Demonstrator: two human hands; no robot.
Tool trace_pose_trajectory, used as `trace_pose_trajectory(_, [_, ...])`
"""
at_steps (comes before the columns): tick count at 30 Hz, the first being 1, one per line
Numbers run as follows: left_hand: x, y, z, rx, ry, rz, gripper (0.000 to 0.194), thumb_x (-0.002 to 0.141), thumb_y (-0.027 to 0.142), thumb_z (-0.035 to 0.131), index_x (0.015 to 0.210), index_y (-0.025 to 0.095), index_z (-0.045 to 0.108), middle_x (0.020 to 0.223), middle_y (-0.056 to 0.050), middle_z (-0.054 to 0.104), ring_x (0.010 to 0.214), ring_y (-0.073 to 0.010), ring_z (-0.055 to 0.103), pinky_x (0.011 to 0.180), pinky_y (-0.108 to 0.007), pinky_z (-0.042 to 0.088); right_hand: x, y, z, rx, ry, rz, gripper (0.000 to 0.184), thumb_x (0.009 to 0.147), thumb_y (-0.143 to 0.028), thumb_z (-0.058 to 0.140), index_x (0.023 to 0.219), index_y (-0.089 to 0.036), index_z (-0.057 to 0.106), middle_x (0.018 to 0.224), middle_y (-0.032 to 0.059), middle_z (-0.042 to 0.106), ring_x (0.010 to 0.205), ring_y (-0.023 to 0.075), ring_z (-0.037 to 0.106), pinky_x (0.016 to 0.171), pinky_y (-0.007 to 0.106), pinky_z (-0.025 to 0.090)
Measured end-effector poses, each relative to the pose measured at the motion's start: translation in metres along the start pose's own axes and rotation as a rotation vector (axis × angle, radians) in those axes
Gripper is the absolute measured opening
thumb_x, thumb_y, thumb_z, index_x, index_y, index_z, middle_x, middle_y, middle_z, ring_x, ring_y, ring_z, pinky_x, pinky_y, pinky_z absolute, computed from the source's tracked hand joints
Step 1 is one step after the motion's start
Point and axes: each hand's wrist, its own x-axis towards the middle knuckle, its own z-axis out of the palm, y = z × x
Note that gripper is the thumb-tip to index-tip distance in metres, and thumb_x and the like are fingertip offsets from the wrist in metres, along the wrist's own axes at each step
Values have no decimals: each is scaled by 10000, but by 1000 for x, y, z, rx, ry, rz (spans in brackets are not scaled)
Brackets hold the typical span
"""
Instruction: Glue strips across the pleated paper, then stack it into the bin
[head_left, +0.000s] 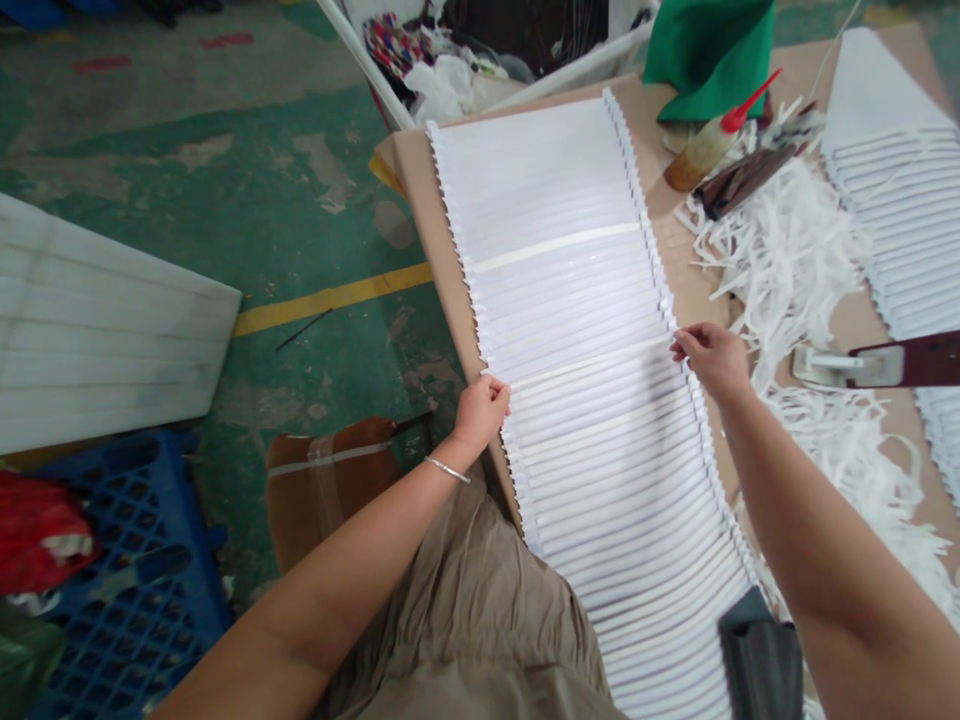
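A long fanned row of overlapping white paper sheets runs down the cardboard-covered table. My left hand is closed in a pinch on the left edge of one sheet about halfway down the row. My right hand pinches the right edge of the same sheet. A silver bracelet sits on my left wrist.
A pile of white paper strips lies right of the row, with a glue bottle with a red nozzle, green cloth and a second fanned paper row. A metal tool lies at right. A blue crate and a white board sit on the floor at left.
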Motion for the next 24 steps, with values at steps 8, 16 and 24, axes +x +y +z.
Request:
trace_pose_trajectory(8, [4,-4,3,3,25,29,142,821,288,534,709,200,540,537,24,608,474,-126,567,525,-225,410,12,-7,6,-41,82,-53,282,779,-452,596,787,-171,618,626,27,628,557,150,559,555,269,441])
trace_pose_trajectory(16, [6,-6,6,51,29,58,187,841,336,532,712,203,559,563,7,627,511,-140,577,524,-232,396,23,2,17,-127,145,-74,235,771,-415,606,775,-180,614,702,42,649,656,174,564,636,294,446])
trace_pose_trajectory(24, [9,-6,8,122,54,45,177,835,328,530,710,205,558,582,1,624,558,-154,593,547,-238,398,33,13,26,-212,110,-66,257,805,-431,600,799,-176,634,720,50,662,676,184,563,666,302,437])
